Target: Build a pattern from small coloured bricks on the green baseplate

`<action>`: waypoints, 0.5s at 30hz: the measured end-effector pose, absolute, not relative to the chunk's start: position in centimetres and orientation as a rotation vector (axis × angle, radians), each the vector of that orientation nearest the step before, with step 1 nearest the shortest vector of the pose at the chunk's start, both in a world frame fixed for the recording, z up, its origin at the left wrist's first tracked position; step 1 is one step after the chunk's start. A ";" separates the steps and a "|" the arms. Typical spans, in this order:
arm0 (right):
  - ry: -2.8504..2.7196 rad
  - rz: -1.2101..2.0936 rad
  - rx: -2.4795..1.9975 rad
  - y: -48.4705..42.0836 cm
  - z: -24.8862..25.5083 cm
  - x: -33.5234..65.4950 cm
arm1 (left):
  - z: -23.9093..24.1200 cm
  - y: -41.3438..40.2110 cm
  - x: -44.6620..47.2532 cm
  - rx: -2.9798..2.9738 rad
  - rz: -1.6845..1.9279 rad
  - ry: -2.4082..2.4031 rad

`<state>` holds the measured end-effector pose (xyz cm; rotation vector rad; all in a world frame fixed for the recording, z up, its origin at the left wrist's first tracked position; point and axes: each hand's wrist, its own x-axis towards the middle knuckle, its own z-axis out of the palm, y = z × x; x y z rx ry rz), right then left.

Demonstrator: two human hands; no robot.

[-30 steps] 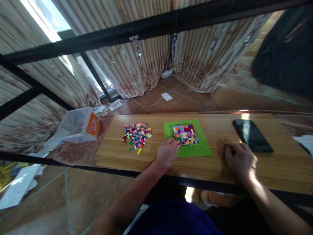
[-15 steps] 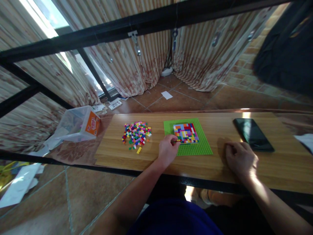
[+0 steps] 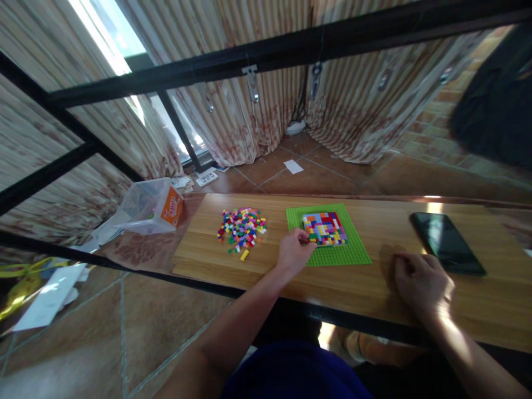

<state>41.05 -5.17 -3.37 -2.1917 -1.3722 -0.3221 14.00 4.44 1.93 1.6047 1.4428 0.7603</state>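
Observation:
A green baseplate [image 3: 357, 252] lies on the wooden table [image 3: 374, 282], carrying a square patch of multicoloured small bricks [image 3: 325, 228]. My left hand [image 3: 294, 252] rests at the plate's near left corner, fingers pinched together against the near left corner of the brick patch; what they hold is too small to make out. A loose pile of small coloured bricks [image 3: 242, 228] lies to the left of the plate. My right hand [image 3: 421, 284] rests on the table to the right of the plate, fingers curled under, nothing visible in it.
A black phone [image 3: 446, 242] lies at the right of the table. A clear plastic tub with an orange label [image 3: 152, 205] lies tipped at the table's left end. Black metal bars cross above. Striped curtains and papers on the tiled floor lie beyond.
The view has shifted a little, sliding everything rightward. My left hand's fingers have closed into a pinch at the brick patch's corner. My right hand has stayed where it was.

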 end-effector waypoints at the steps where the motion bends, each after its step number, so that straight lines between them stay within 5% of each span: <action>1: -1.372 -0.341 -2.188 -5.1 -3.6 41.2 | 1.8 4.1 13.6 1.614 0.778 1.423; 15: -1.401 -0.402 -2.153 -5.2 -4.3 41.7 | 2.0 3.0 0.8 2.130 0.602 1.928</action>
